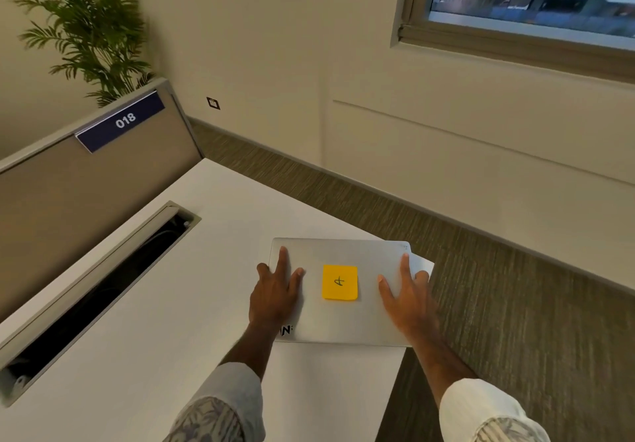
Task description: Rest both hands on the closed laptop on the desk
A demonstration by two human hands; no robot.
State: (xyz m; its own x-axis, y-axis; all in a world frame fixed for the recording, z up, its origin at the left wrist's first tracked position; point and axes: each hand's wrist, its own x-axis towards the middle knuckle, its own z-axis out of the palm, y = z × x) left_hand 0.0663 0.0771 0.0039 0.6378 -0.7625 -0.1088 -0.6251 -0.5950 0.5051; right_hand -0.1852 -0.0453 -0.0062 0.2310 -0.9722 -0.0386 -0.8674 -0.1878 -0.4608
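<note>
Both hands flat on closed laptop, at desk corner.

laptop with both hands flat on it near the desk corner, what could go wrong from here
The closed laptop lies at the desk corner, its right side at the edge; a push from the left hand or right hand might slide it off. The yellow sticky note on the lid could peel loose. Flat palms give little hold if it tips.

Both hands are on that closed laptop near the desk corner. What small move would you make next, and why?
Probably slide the laptop leftward, further onto the desk. Its right end lies at the desk's corner, and both the left hand and right hand already lie flat on the lid, either side of the yellow note.
</note>
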